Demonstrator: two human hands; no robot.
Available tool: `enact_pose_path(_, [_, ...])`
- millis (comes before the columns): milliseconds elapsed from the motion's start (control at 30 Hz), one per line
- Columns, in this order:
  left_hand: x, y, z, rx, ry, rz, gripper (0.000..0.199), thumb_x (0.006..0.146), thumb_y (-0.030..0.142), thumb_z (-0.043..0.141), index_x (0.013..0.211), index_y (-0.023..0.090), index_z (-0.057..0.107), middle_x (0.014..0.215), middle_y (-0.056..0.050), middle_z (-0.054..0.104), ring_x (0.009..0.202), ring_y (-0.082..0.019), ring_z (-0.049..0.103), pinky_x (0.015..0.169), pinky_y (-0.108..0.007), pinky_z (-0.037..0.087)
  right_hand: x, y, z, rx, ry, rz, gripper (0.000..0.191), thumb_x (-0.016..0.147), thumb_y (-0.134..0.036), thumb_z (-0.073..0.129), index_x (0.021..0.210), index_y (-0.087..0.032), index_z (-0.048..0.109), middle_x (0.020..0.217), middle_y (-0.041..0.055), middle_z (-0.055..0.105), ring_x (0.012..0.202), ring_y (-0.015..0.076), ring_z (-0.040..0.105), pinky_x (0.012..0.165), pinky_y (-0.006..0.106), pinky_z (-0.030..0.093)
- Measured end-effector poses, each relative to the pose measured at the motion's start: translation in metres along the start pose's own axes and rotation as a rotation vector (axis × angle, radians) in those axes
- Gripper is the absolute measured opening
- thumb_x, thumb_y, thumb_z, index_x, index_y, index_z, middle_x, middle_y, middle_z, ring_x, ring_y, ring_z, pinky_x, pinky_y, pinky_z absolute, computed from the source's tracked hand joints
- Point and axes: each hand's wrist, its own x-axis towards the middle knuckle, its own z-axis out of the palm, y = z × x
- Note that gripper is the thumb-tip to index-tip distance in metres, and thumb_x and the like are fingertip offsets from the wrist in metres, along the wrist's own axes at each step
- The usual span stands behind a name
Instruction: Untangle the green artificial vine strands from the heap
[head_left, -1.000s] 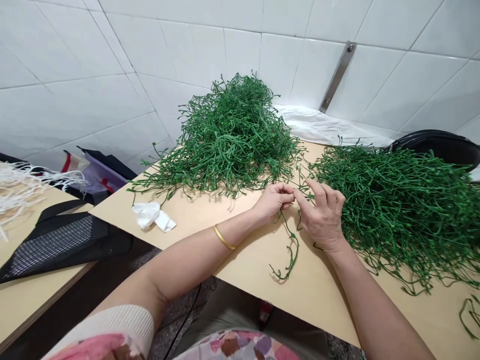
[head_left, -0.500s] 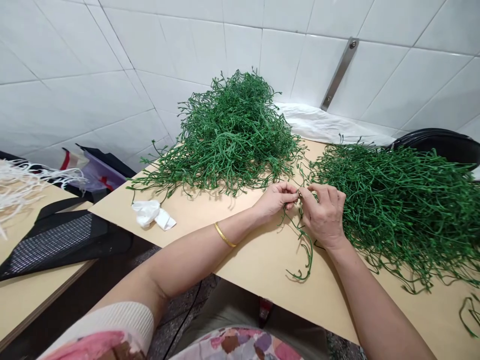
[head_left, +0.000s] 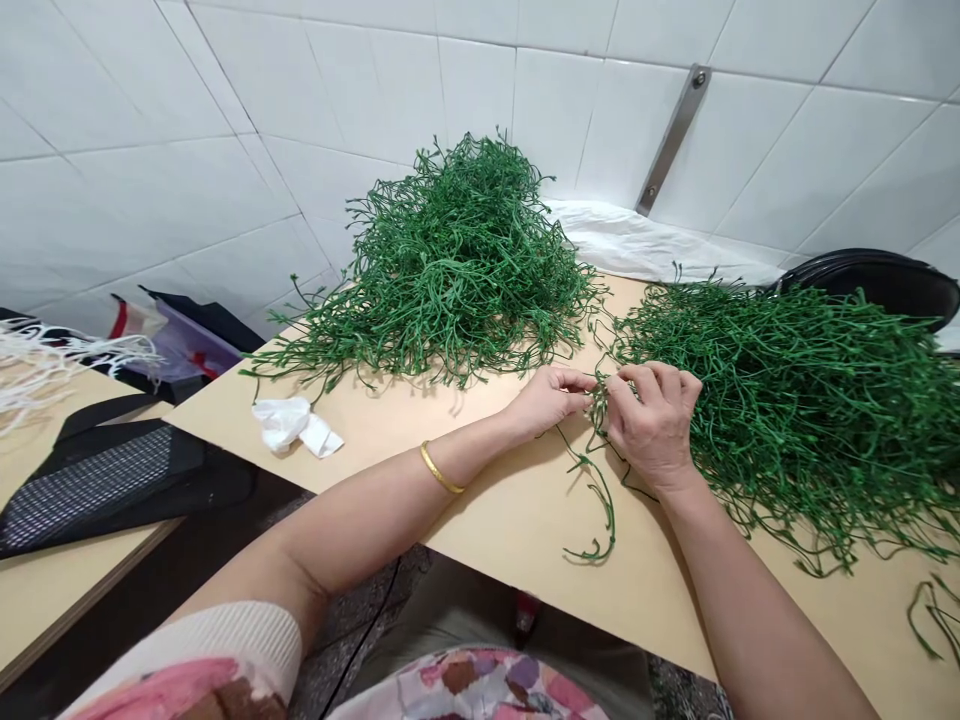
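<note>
Head view: hands (head_left: 549,400) (head_left: 654,425) near tabletop (head_left: 517,530) edge

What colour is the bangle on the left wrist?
The bangle is shiny gold, best seen in the head view.

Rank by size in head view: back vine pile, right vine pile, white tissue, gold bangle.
Right vine pile and back vine pile: unsure, right looks wider but sits nearer the camera. Then white tissue, then gold bangle.

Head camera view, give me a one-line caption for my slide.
Left hand and right hand pinch a thin green vine strand over a tan board between the back pile and right pile.
</note>
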Motion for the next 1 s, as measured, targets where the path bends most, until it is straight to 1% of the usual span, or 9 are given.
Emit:
enact_pose_path(133, [0.002, -0.003, -0.001, -0.01, 0.034, 0.035, 0.003, 0.056, 0.01, 0.061, 0.059, 0.01, 0.061, 0.053, 0.003, 0.05, 0.05, -0.004, 0.038, 0.05, -0.019, 0.028, 0.0, 0.002, -0.002, 0.034, -0.018, 0.029, 0.02, 0.077, -0.015, 0.048, 0.093, -0.021, 0.059, 0.095, 0.007, 0.061, 0.091, 0.0226, 0.046, 0.08, 0.039, 0.025])
enact_pose_path(267, [0.003, 0.001, -0.004, -0.129, 0.113, -0.05, 0.009, 0.058, 0.013, 0.062, 0.058, 0.012, 0.052, 0.047, 0.006, 0.04, 0.041, -0.002, 0.028, 0.043, -0.02, 0.017, -0.001, 0.003, -0.001, 0.05, -0.013, 0.056, 0.021, 0.077, -0.015, 0.048, 0.094, -0.02, 0.059, 0.091, 0.0068, 0.062, 0.089, 0.0225, 0.047, 0.081, 0.04, 0.026])
enact_pose_path(367, [0.003, 0.004, -0.004, -0.226, 0.145, -0.058, 0.015, 0.058, 0.012, 0.063, 0.057, 0.013, 0.048, 0.048, 0.006, 0.038, 0.039, -0.001, 0.027, 0.041, -0.02, 0.014, -0.001, 0.002, 0.0, 0.066, 0.015, 0.056, 0.024, 0.077, -0.016, 0.049, 0.099, -0.02, 0.058, 0.092, 0.0077, 0.061, 0.091, 0.0228, 0.047, 0.082, 0.04, 0.028])
enact_pose_path(467, [0.003, 0.005, -0.004, -0.238, 0.196, -0.009, 0.014, 0.06, 0.013, 0.063, 0.058, 0.013, 0.05, 0.048, 0.006, 0.04, 0.041, -0.002, 0.028, 0.042, -0.02, 0.017, -0.001, -0.001, -0.002, 0.065, 0.085, 0.061, 0.028, 0.076, -0.015, 0.049, 0.103, -0.019, 0.057, 0.099, 0.0095, 0.059, 0.096, 0.0236, 0.046, 0.084, 0.04, 0.03])
enact_pose_path(633, [0.001, 0.007, -0.004, -0.086, 0.283, 0.16, 0.004, 0.062, 0.012, 0.063, 0.06, 0.012, 0.059, 0.055, 0.003, 0.049, 0.05, -0.004, 0.037, 0.048, -0.02, 0.025, 0.001, -0.008, -0.009, 0.085, 0.211, 0.057, 0.03, 0.073, -0.011, 0.05, 0.1, -0.02, 0.057, 0.104, 0.0108, 0.058, 0.098, 0.0243, 0.049, 0.083, 0.04, 0.033])
enact_pose_path(700, [0.0, 0.007, -0.004, -0.091, 0.268, 0.164, 0.004, 0.062, 0.013, 0.063, 0.06, 0.012, 0.059, 0.054, 0.003, 0.049, 0.049, -0.004, 0.036, 0.048, -0.02, 0.025, 0.002, -0.012, -0.01, 0.145, 0.198, 0.003, 0.027, 0.072, -0.009, 0.05, 0.096, -0.02, 0.057, 0.096, 0.009, 0.06, 0.092, 0.022, 0.052, 0.08, 0.038, 0.034])
enact_pose_path(800, [0.001, 0.006, -0.004, -0.195, 0.158, 0.084, 0.006, 0.062, 0.016, 0.062, 0.062, 0.013, 0.056, 0.053, 0.003, 0.049, 0.043, -0.004, 0.032, 0.044, -0.021, 0.021, 0.002, -0.015, -0.008, 0.246, 0.112, -0.066, 0.027, 0.072, -0.007, 0.049, 0.096, -0.018, 0.056, 0.09, 0.0081, 0.062, 0.087, 0.0196, 0.053, 0.078, 0.035, 0.037])
enact_pose_path(867, [0.001, 0.005, -0.004, -0.235, 0.109, 0.048, 0.009, 0.062, 0.017, 0.062, 0.062, 0.013, 0.054, 0.052, 0.003, 0.049, 0.041, -0.003, 0.032, 0.043, -0.021, 0.02, 0.003, -0.015, -0.007, 0.263, 0.101, -0.043, 0.029, 0.072, -0.006, 0.049, 0.098, -0.016, 0.057, 0.094, 0.0096, 0.062, 0.09, 0.0206, 0.053, 0.078, 0.035, 0.037])
enact_pose_path(1000, [0.001, 0.004, -0.003, -0.159, 0.135, 0.08, 0.008, 0.061, 0.015, 0.063, 0.062, 0.013, 0.055, 0.05, 0.005, 0.044, 0.042, -0.003, 0.031, 0.044, -0.02, 0.02, 0.003, -0.014, -0.007, 0.255, 0.102, 0.012, 0.027, 0.073, -0.008, 0.051, 0.097, -0.018, 0.058, 0.098, 0.008, 0.063, 0.094, 0.0224, 0.05, 0.08, 0.037, 0.036])
